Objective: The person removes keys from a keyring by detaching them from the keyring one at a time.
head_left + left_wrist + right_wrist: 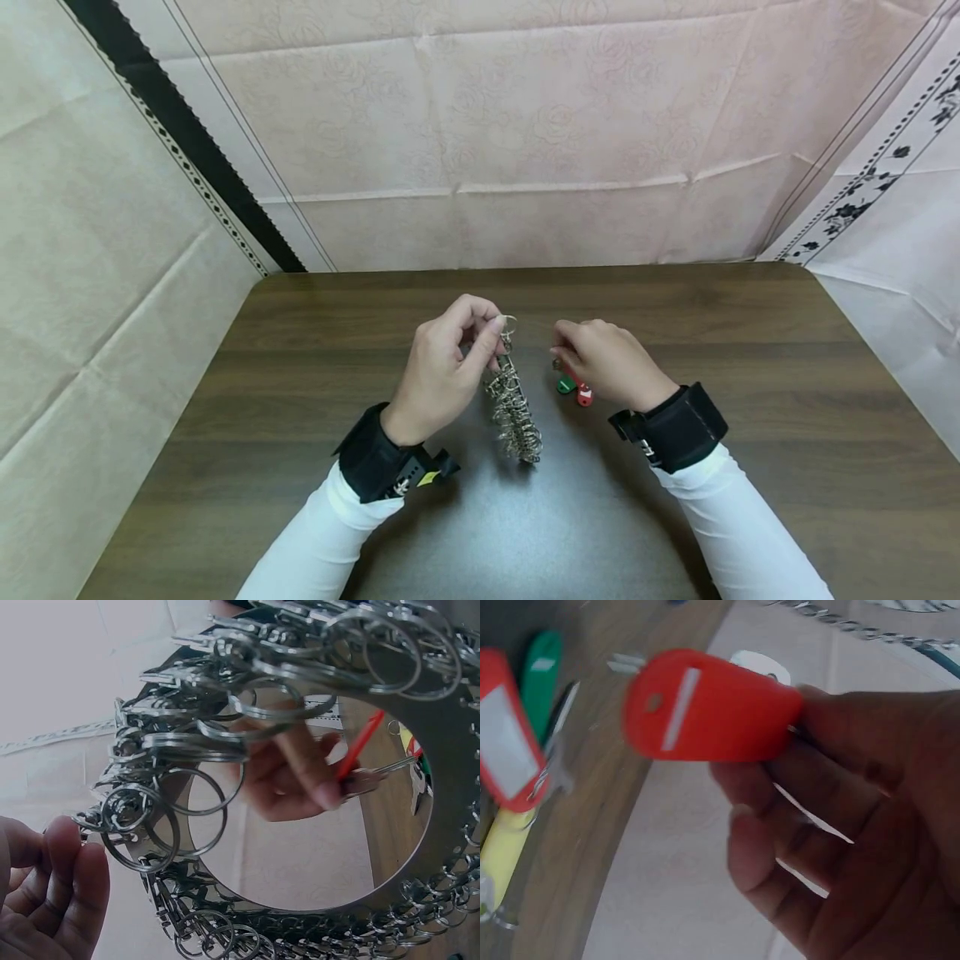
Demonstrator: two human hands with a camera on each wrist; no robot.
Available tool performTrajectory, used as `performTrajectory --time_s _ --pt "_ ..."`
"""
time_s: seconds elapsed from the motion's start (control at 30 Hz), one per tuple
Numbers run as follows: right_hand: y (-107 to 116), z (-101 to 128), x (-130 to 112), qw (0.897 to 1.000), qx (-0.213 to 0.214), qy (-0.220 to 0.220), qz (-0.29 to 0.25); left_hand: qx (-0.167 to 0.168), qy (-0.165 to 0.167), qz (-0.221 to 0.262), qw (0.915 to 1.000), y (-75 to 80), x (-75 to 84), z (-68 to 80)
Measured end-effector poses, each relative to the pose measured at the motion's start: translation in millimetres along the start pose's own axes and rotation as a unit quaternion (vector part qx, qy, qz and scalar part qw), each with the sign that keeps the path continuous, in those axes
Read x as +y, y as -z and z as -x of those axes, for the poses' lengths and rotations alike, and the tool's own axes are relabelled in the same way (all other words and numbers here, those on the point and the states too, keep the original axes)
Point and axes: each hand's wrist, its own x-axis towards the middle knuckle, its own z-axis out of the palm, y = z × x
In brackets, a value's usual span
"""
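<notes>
A flat metal hoop (457, 772) hung with many key rings (199, 799) stands on edge. My left hand (447, 362) pinches a key ring at the hoop's top, its thumb and fingertips together; in the left wrist view those fingers (75, 862) are at the hoop's rim. To the right, my right hand (611, 362) pinches a red key tag (712, 712) at one end between thumb and finger. Through the hoop, the left wrist view also shows that hand with the tag's red edge. Another red tag (585, 395) and a green tag (565, 385) lie below my right hand.
A yellow tag (506, 851) lies near the red and green ones, with small rings and metal pieces among them. Under everything is a brown wooden table (300, 433). Patterned pale cloth (540, 150) hangs behind it and along both sides.
</notes>
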Motion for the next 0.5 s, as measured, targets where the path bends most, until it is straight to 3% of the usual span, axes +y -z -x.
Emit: performTrajectory --time_s 0.17,0.5 --pt "-8 -1 7 0.999 -0.016 0.0 0.041 -0.004 -0.004 -0.008 0.9999 -0.8 0.1 0.0" --pt "-20 0 14 0.997 -0.049 -0.027 0.059 -0.019 -0.009 -0.016 0.9997 -0.9 -0.2 0.6"
